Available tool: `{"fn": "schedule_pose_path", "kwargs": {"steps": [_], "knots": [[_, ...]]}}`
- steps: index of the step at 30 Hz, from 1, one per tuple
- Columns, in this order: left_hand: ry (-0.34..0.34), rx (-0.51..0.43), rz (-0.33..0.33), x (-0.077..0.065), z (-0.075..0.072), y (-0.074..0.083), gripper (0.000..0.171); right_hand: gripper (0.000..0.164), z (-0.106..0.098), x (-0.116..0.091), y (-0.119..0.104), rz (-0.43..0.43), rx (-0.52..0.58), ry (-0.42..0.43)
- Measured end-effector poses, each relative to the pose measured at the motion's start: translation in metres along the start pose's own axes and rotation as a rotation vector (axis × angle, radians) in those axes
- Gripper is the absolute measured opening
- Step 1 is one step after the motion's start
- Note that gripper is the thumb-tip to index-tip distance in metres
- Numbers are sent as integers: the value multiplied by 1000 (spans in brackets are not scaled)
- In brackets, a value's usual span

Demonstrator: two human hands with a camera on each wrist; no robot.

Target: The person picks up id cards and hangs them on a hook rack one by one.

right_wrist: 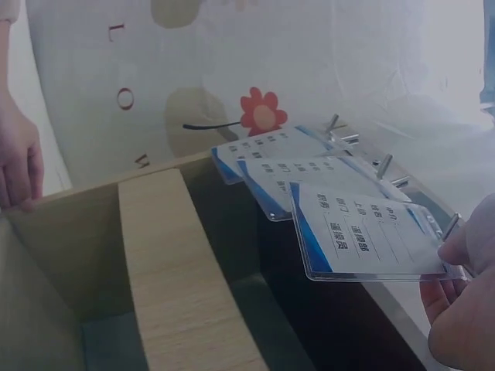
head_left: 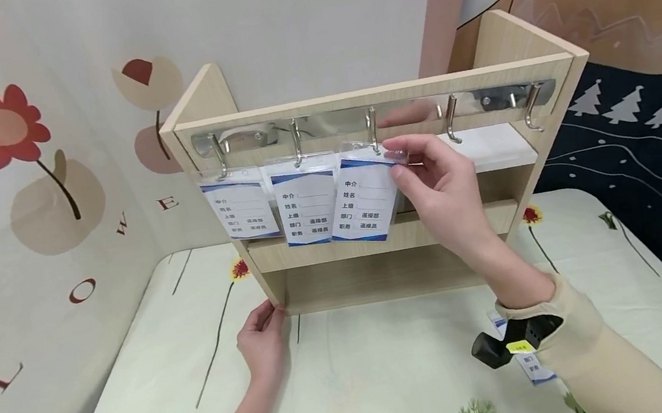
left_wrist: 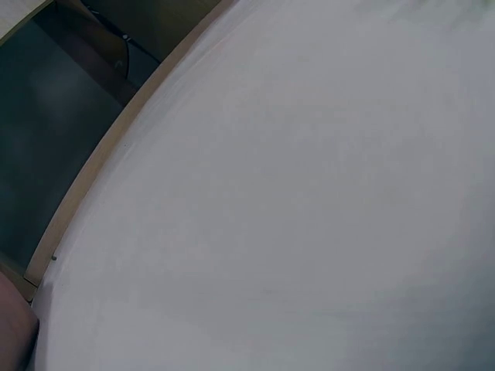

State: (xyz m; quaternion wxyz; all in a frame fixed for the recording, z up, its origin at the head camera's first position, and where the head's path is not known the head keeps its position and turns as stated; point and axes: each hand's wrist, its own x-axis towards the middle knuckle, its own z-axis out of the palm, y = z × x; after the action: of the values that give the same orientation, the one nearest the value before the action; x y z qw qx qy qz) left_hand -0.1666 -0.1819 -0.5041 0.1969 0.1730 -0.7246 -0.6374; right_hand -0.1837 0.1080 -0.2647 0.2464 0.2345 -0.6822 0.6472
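My right hand (head_left: 441,193) pinches the top corner of a clear-sleeved name badge (head_left: 363,200) between thumb and fingers. This badge tilts at the middle hook (head_left: 372,130) of a metal hook strip. Two similar badges, a left one (head_left: 242,210) and a second one (head_left: 308,208), hang from the hooks to its left. In the right wrist view the pinched badge (right_wrist: 356,232) juts out in front of the other two. Down at the wooden shelf's lower left corner, my left hand (head_left: 263,341) grips the front edge of the side panel (head_left: 265,284).
Two more hooks, one right of my fingers (head_left: 452,118) and one at the far right (head_left: 532,107), bear no badge. Another badge (head_left: 537,370) lies on the flowered tablecloth (head_left: 381,370) beneath my right wrist. A white box (head_left: 492,145) sits inside the shelf.
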Motion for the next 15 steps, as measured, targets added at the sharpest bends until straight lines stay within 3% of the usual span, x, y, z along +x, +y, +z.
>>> {"fn": "schedule_pose_path", "kwargs": {"steps": [10, 15], "knots": [[18, -12, 15, 0, 2, -2, 26, 31, -18, -24, 16, -34, 32, 9], [19, -12, 19, 0, 2, -2, 26, 29, -36, -40, 24, -41, 14, -30]]}}
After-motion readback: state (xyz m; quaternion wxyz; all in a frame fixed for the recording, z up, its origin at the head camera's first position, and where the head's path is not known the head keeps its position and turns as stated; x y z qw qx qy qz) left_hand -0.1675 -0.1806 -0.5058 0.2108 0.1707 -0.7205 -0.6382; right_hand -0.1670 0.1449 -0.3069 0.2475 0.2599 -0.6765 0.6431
